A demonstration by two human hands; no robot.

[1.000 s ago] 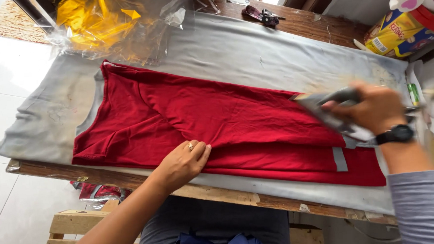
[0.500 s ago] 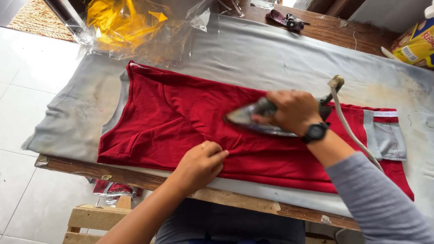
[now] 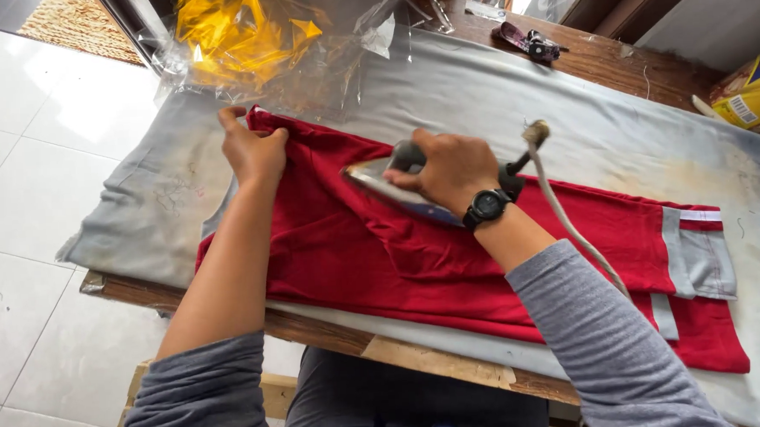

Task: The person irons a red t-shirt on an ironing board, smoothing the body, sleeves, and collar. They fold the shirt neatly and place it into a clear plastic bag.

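Right hand (image 3: 446,170) around iron (image 3: 396,191) handle; left hand (image 3: 253,151) pinching red garment (image 3: 356,257) (yellow-filled plastic bag (image 3: 253,40) behind)

Wood table (image 3: 621,62) w/ grey cloth (image 3: 477,90); red garment (image 3: 416,263) on top.

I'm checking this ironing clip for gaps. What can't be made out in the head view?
- Iron: its handle is hidden under the right hand.
- Red garment: its middle is covered by the right arm.
- Cord: it passes behind the right sleeve.
- Yellow package: cut off by the right edge.
- Left hand: its fingertips curl out of sight at the garment's far edge.
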